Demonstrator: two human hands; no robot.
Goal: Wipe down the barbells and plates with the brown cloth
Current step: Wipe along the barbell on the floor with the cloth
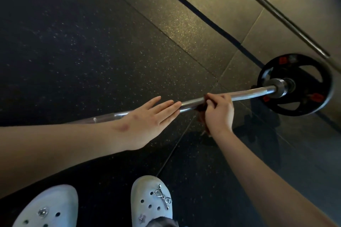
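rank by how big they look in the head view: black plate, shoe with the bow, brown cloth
black plate
shoe with the bow, partly cropped
brown cloth, mostly hidden by the right hand

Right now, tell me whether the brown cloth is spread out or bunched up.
Bunched: the right hand grips the brown cloth crumpled around the barbell; most of it is hidden.

The long, chrome-bright metal barbell bar (245, 94) is smooth and glossy, with sharp highlights. The crumpled brown cloth (200, 109) wrapped on it looks soft and matt. At the bar's far end, the round black weight plate (293, 111) has a dull sheen. Under the bar, the black speckled rubber floor (92, 51) is grainy and matt. Beyond the bar, a second grey metal bar (287, 18) looks duller. On the bar's near side, pale smooth plastic clogs (147, 195) carry a shiny metal bow charm (163, 196).
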